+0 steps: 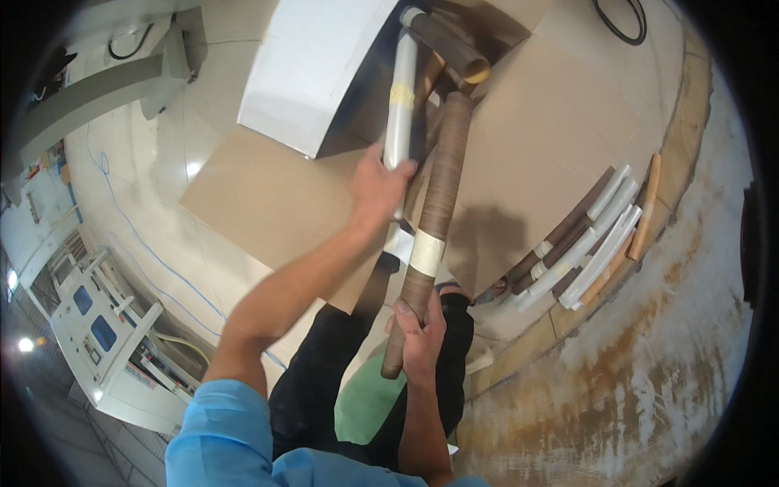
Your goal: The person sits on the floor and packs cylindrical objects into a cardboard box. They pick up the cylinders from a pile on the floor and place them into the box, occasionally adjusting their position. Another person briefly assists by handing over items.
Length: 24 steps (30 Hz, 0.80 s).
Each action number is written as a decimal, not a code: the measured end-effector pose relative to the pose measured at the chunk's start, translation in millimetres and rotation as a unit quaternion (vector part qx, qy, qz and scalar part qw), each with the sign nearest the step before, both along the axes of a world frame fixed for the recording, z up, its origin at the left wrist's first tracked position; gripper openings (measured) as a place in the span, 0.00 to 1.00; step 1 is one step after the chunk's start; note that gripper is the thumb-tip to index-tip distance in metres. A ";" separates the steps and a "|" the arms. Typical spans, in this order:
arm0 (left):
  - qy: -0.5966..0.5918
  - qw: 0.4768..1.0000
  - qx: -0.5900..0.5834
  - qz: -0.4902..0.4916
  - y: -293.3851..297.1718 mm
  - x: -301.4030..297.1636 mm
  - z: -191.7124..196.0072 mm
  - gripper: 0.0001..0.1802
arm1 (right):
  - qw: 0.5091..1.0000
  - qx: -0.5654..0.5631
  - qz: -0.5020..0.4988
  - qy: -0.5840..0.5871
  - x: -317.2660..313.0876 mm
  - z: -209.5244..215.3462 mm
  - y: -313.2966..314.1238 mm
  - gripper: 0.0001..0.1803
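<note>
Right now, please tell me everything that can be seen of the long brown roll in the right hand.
The long brown roll is a slim, straight cylinder with a streaked wood-grain surface, perhaps printed film or paper. A pale cream band wraps around its middle part. The right hand grips it near its lower end, which sticks out a little beyond the fingers. It slants away from the person and somewhat rightward, its far end close to another brown roll; whether those two touch, I cannot tell.
</note>
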<state>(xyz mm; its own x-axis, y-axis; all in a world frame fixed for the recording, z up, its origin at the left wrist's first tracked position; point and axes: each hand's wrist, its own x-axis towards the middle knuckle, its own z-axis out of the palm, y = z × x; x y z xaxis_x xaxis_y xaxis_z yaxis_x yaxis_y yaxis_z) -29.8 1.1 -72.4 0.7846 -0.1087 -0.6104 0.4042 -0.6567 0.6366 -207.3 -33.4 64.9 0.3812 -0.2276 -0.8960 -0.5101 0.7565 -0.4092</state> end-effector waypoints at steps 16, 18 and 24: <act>-0.026 0.871 -0.335 0.358 -130.7 84.8 -39.0 0.19 | 0.995 -0.013 -0.102 -0.011 -31.2 41.7 -26.1 0.24; -0.086 0.953 -0.187 0.223 -100.7 64.1 -20.1 0.24 | 0.993 -0.012 -0.117 -0.014 -29.3 42.9 -26.0 0.25; -0.194 0.970 0.104 0.104 -12.7 50.3 -64.5 0.24 | 0.990 -0.025 -0.136 -0.023 -25.9 36.2 -23.0 0.26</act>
